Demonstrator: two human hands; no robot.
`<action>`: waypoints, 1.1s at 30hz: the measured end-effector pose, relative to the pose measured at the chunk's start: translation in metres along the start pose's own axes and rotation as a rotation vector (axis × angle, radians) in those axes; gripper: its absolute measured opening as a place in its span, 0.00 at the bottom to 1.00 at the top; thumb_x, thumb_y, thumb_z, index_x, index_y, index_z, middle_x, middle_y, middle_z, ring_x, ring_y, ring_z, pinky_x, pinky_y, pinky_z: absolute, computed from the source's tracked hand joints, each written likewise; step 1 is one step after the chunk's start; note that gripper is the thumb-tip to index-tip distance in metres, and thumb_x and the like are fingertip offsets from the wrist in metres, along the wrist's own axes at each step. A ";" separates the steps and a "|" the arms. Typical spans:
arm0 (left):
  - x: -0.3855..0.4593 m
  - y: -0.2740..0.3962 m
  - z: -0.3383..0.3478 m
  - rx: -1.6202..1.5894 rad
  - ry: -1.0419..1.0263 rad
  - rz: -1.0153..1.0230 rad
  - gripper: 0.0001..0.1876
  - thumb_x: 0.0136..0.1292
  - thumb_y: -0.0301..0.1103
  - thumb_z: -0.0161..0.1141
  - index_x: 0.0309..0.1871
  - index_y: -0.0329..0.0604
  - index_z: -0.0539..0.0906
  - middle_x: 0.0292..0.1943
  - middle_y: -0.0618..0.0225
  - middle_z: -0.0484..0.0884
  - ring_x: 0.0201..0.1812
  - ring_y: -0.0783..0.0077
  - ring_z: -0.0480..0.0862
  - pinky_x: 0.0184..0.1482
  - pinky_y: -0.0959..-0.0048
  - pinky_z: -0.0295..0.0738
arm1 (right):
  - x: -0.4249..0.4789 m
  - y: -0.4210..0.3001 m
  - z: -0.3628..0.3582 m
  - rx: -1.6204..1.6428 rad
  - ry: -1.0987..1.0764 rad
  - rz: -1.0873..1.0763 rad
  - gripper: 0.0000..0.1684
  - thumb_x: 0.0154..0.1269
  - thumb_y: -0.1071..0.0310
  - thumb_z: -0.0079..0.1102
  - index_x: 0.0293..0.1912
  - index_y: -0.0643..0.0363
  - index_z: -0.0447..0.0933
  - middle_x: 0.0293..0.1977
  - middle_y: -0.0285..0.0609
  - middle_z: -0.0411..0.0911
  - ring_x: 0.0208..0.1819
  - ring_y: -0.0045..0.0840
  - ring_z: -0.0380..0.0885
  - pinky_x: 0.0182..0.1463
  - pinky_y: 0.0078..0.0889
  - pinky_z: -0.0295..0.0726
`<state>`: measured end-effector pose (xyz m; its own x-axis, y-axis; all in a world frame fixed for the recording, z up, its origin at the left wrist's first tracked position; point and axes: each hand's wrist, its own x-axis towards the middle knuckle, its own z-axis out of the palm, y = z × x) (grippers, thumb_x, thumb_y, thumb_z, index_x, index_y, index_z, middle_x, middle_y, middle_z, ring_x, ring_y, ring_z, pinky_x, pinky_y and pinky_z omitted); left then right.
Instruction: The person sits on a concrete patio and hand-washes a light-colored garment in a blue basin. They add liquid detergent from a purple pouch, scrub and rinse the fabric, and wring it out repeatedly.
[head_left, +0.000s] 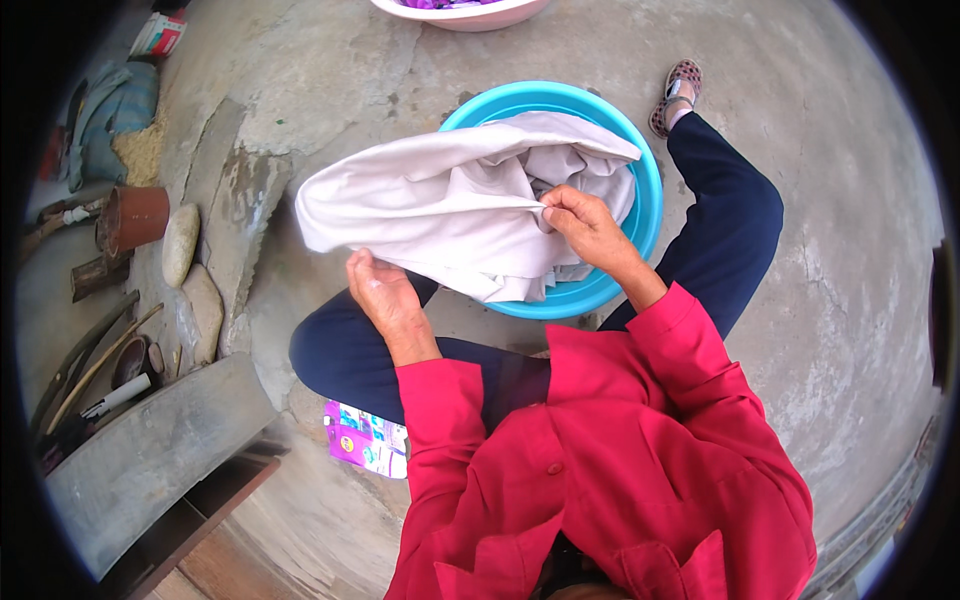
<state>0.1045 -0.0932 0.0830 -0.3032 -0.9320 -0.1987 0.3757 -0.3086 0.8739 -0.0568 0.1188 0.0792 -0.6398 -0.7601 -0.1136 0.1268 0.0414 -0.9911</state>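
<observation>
A wide pale grey-white cloth (420, 199) is spread over a round turquoise plastic basin (649, 217) and hangs out past its left rim. My right hand (589, 229) pinches a fold of it between thumb and fingers, above the basin. At the cloth's lower left edge is my left hand (386, 300), palm turned up, with a whitish spot on it. Its fingertips meet the edge, but whether they grip the fabric is hidden. More of the cloth lies bunched inside the basin.
A pink basin (472, 16) with purple contents stands ahead on the concrete floor (840, 225). Beside my left knee lies a purple-and-white printed packet (365, 439). Stones (180, 246), a brown pot (139, 217), sticks and a grey slab (165, 457) line the left.
</observation>
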 end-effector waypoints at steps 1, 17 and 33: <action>-0.002 0.001 0.006 -0.014 -0.027 -0.020 0.08 0.56 0.28 0.50 0.39 0.37 0.71 0.43 0.61 0.74 0.48 0.66 0.73 0.52 0.65 0.68 | -0.001 -0.009 -0.005 0.165 0.039 0.028 0.04 0.58 0.71 0.47 0.33 0.61 0.70 0.27 0.34 0.72 0.34 0.22 0.72 0.37 0.30 0.70; 0.016 0.094 0.062 -0.047 -0.100 0.006 0.16 0.59 0.33 0.46 0.46 0.31 0.71 0.45 0.53 0.75 0.48 0.58 0.74 0.55 0.59 0.65 | 0.057 -0.049 -0.104 0.994 0.427 -0.019 0.10 0.59 0.68 0.39 0.37 0.63 0.65 0.35 0.45 0.72 0.38 0.31 0.72 0.47 0.36 0.72; 0.054 0.068 0.081 -0.044 -0.049 -0.189 0.15 0.59 0.30 0.41 0.42 0.30 0.74 0.43 0.52 0.77 0.46 0.58 0.77 0.52 0.62 0.71 | 0.080 -0.008 -0.140 0.232 0.521 0.068 0.19 0.59 0.64 0.55 0.49 0.60 0.70 0.40 0.37 0.72 0.42 0.19 0.69 0.49 0.22 0.67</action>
<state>0.0430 -0.1491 0.1675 -0.4139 -0.8465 -0.3348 0.3456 -0.4863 0.8025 -0.2155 0.1484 0.0684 -0.9062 -0.3379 -0.2543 0.3060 -0.1088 -0.9458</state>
